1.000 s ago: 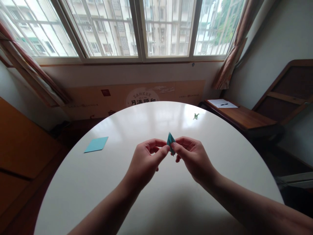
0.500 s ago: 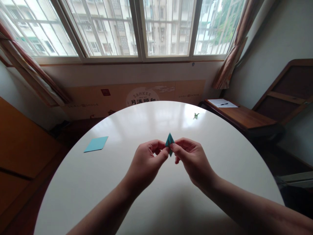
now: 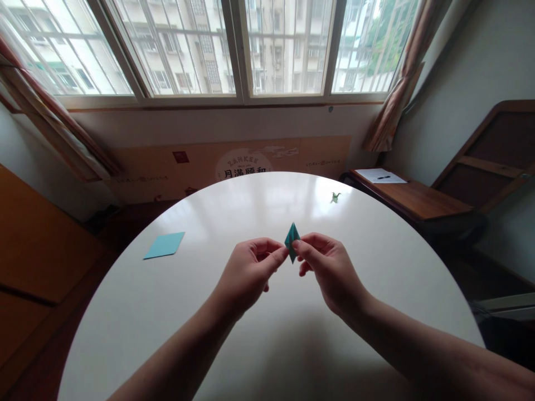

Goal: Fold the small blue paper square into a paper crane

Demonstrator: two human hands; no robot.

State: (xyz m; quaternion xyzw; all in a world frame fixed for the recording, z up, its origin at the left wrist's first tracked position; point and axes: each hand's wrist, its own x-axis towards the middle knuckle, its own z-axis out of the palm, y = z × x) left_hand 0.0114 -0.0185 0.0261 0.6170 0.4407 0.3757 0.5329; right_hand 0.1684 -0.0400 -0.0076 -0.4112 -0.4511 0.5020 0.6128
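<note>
A small teal folded origami paper [image 3: 293,231], shaped like a narrow diamond with a crease down its middle, is held up over the white round table [image 3: 267,345]. My left hand [image 3: 253,270] pinches its left corner between thumb and forefinger. On the other side, my right hand [image 3: 328,267] grips the right part, its thumb lying over the front of the paper. The fingers behind the paper are partly hidden.
Light-blue square paper [image 3: 165,245] lies on the table at the left. A small green folded paper figure [image 3: 335,197] sits near the far right edge. Beyond stands a wooden side table [image 3: 434,197] with a white sheet [image 3: 371,174] and a pen [image 3: 383,177].
The folded paper has risen slightly and shows more of its diamond shape. My left thumb has drawn back from its front to the left corner; my right hand keeps its pinch.
</note>
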